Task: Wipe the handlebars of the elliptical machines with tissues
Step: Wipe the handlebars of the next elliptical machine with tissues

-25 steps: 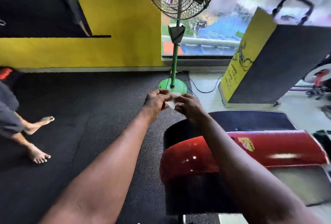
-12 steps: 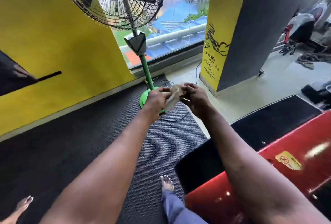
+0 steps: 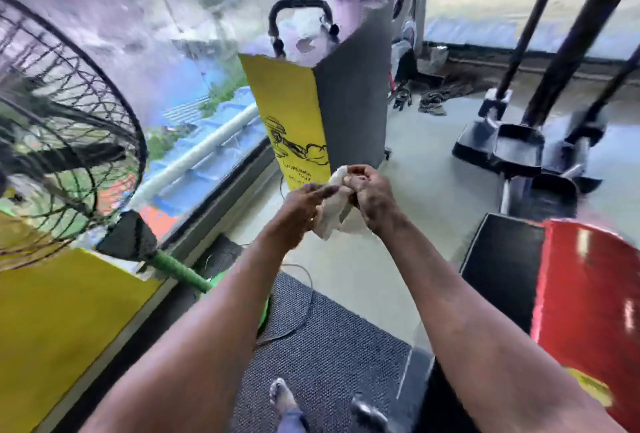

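Observation:
A crumpled white tissue [image 3: 333, 206] is held between both hands at chest height, mid-frame. My left hand [image 3: 300, 210] pinches its left side with thumb and fingers. My right hand [image 3: 371, 197] has its fingers curled round the upper right part. An elliptical machine [image 3: 540, 141] with black pedals and dark upright bars stands on the floor at the right, well beyond my hands. Its handlebars run out of the top of the frame.
A black pedestal fan [image 3: 59, 155] on a green pole [image 3: 176, 269] stands close at left by the window. A yellow-and-grey pillar [image 3: 325, 120] rises straight ahead. A red and black machine housing [image 3: 581, 301] sits at lower right. My feet stand on a grey mat [image 3: 322, 356].
The view has swung to the right, so the fan slid to the left edge and the elliptical came into sight. Both hands still hold the tissue, now more bunched up.

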Demonstrator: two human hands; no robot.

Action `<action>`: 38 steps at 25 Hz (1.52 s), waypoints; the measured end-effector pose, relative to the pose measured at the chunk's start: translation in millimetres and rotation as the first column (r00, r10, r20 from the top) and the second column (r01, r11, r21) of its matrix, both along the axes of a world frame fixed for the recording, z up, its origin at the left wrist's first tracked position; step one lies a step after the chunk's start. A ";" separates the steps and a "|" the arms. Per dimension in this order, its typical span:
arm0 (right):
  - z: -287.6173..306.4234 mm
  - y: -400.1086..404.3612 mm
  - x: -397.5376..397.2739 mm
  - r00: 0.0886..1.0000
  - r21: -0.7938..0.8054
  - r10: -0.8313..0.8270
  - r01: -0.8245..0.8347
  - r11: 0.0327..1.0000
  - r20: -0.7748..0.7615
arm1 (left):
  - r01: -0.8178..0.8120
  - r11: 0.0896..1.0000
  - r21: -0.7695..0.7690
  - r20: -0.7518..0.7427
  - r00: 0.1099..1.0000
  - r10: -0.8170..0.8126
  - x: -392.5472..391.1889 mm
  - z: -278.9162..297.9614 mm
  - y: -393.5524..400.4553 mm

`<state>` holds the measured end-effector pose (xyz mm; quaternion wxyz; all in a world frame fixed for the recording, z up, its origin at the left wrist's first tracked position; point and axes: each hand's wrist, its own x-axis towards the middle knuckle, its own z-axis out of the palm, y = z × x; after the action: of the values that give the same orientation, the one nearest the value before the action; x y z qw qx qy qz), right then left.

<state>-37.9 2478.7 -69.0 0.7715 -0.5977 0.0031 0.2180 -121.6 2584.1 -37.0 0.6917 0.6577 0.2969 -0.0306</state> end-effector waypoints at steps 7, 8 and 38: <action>23.6 34.9 155.0 0.943 -0.024 -0.296 0.303 0.953 0.153 | 0.170 0.979 0.112 0.114 0.977 -0.183 191.1 4.8 58.7; 25.5 36.6 168.9 0.934 -0.016 -0.331 0.336 0.942 0.131 | 0.183 0.978 0.104 0.133 0.972 -0.196 214.1 5.4 60.3; 162.0 -221.5 868.2 0.560 -0.164 -0.456 0.737 0.656 0.691 | 0.626 0.779 0.030 0.585 0.621 -0.522 985.7 132.1 -212.8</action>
<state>830.3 2257.2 93.1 0.6026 -0.7504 0.0184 -0.2710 864.0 2371.3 95.1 0.7557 0.6320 -0.1512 -0.0817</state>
